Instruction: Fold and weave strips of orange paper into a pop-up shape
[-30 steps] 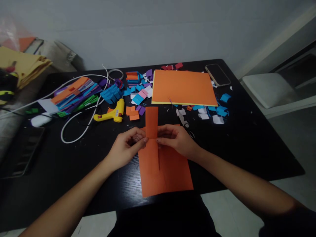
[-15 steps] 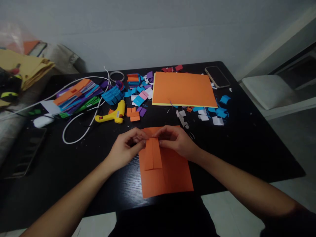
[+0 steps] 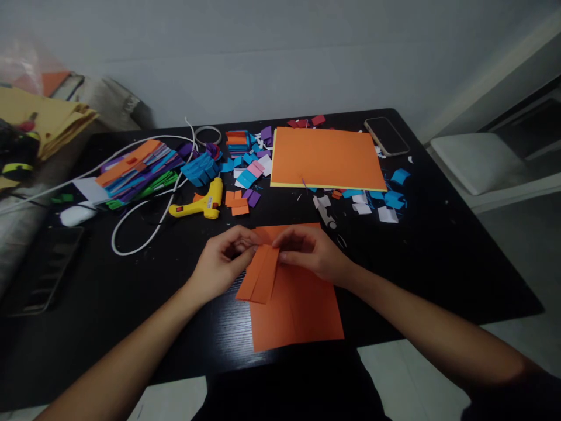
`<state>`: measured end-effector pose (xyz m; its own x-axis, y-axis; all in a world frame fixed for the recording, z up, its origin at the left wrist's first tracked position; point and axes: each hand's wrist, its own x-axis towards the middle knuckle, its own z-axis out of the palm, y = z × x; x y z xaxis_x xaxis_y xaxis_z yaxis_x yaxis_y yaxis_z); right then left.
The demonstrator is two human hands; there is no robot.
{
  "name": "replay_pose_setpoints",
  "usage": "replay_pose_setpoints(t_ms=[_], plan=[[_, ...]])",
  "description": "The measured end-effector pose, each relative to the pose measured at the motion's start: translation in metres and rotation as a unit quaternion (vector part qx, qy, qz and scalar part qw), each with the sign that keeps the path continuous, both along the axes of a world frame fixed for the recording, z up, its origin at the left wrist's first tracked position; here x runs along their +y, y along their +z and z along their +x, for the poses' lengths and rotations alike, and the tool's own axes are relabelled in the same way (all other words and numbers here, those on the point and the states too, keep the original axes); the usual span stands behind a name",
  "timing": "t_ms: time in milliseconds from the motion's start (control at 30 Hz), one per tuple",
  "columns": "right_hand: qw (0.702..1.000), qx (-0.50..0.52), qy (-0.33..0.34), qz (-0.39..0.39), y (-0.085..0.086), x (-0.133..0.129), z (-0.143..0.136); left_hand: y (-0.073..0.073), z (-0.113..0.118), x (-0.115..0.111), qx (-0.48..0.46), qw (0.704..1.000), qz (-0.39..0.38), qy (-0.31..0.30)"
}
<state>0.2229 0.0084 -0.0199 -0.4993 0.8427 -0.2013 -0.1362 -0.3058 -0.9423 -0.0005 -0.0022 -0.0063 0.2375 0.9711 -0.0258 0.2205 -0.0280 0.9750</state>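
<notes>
A folded orange paper strip (image 3: 259,275), creased along its length, hangs tilted with its lower end to the left. My left hand (image 3: 223,257) pinches its top left corner between thumb and fingers. At the top right edge, my right hand (image 3: 307,248) pinches the same strip, thumb beneath the bent fingers. Under both hands lies a larger orange paper sheet (image 3: 302,316) with a faint crease, flat on the black table (image 3: 184,345). The strip covers part of that sheet's left side. Some fingertips are hidden behind the paper.
Beyond my hands lie a yellow glue gun (image 3: 199,204), a small cutter (image 3: 325,213) and an orange paper stack (image 3: 328,158). Colored paper bundles (image 3: 144,169) and a white cable (image 3: 114,240) are at left. A phone (image 3: 386,136) rests at the back right.
The folded strip has turned, its lower end swinging left past the sheet's edge. Both hands keep hold of its top and have barely moved. The larger sheet stays in place.
</notes>
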Motion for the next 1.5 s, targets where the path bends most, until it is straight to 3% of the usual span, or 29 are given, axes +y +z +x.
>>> replay_pose_setpoints(t_ms=[267, 633, 1000, 1233, 1500], plan=[[1.000, -0.006, 0.005, -0.005, 0.003, 0.000, 0.001, -0.002, 0.000, -0.001, 0.004, 1.000, -0.007, -0.001], [0.999, 0.022, -0.002, -0.034, -0.008, -0.004, -0.002, -0.006, 0.000, -0.005, 0.019, 0.999, 0.010, -0.033], [1.000, -0.002, -0.013, 0.008, -0.003, -0.002, 0.001, -0.006, -0.005, -0.005, 0.053, 0.993, 0.066, -0.088], [0.999, 0.029, -0.005, -0.035, -0.001, -0.002, 0.002, -0.005, -0.006, -0.007, 0.036, 0.991, 0.066, -0.106], [0.999, -0.020, -0.005, 0.027, 0.001, -0.005, 0.001, -0.002, -0.004, -0.007, 0.028, 0.993, 0.035, -0.105]])
